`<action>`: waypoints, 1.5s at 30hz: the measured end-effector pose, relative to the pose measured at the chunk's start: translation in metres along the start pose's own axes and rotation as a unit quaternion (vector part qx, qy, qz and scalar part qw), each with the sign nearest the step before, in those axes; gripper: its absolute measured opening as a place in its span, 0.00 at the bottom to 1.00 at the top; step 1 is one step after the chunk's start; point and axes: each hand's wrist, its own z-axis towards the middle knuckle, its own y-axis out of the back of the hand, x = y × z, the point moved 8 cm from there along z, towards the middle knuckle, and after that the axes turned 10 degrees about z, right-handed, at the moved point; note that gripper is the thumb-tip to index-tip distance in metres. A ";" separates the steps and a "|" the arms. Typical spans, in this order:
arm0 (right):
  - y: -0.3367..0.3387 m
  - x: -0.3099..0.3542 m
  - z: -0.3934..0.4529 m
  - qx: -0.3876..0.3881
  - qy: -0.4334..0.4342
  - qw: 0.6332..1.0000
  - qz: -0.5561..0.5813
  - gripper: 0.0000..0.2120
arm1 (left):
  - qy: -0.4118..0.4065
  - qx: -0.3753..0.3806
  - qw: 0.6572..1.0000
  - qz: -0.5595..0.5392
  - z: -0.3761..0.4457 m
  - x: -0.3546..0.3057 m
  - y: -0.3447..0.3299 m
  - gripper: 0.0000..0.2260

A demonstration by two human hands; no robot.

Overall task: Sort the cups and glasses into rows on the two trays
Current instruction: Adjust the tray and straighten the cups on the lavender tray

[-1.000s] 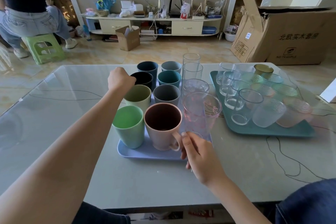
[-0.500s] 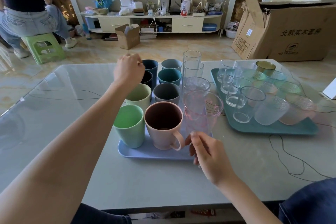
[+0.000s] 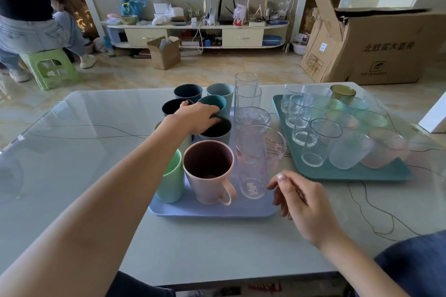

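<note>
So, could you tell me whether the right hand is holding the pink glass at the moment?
No, the right hand is open beside the pink glass, with a gap between them.

the blue tray (image 3: pixel 212 211) was packed: mugs in two columns on its left, tall glasses (image 3: pixel 248 103) in a column on its right, with no gap for fingers between them. the left hand (image 3: pixel 195 118) lay over the middle mugs, blocking them from above. the teal tray (image 3: pixel 357 173) to the right was likewise crowded with glasses. bare tabletop (image 3: pixel 79 152) lay open left of the blue tray and along the near edge, and a narrow strip ran between the trays
</note>
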 end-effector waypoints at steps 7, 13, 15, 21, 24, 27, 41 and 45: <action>0.008 -0.004 -0.001 -0.015 0.000 1.000 0.010 0.23 | -0.006 0.005 0.999 0.044 0.002 -0.003 -0.002 0.15; 0.012 -0.006 0.004 -0.028 -0.004 0.999 0.041 0.19 | -0.006 0.007 1.000 -0.008 0.000 -0.008 0.002 0.15; 0.015 -0.013 0.006 -0.046 -0.018 0.996 0.073 0.17 | -0.004 0.023 1.000 -0.021 0.000 -0.007 -0.001 0.16; 0.050 -0.026 0.041 -0.196 -0.057 0.969 0.137 0.21 | 0.046 -0.006 0.982 -0.182 0.002 0.011 0.015 0.15; 0.053 0.017 0.092 -0.160 0.004 0.982 0.098 0.19 | 0.091 -0.079 0.970 -0.213 0.006 0.046 0.023 0.15; 0.026 0.076 0.152 -0.055 0.097 0.993 -0.031 0.12 | 0.153 -0.118 0.958 -0.210 0.003 0.083 0.018 0.16; -0.146 0.015 0.301 0.261 -0.029 0.835 -0.483 0.13 | 0.145 -0.106 0.970 -0.162 0.052 0.089 -0.003 0.11; -0.148 0.013 0.306 0.241 -0.036 0.854 -0.459 0.13 | 0.163 -0.123 0.964 -0.171 0.055 0.094 -0.002 0.10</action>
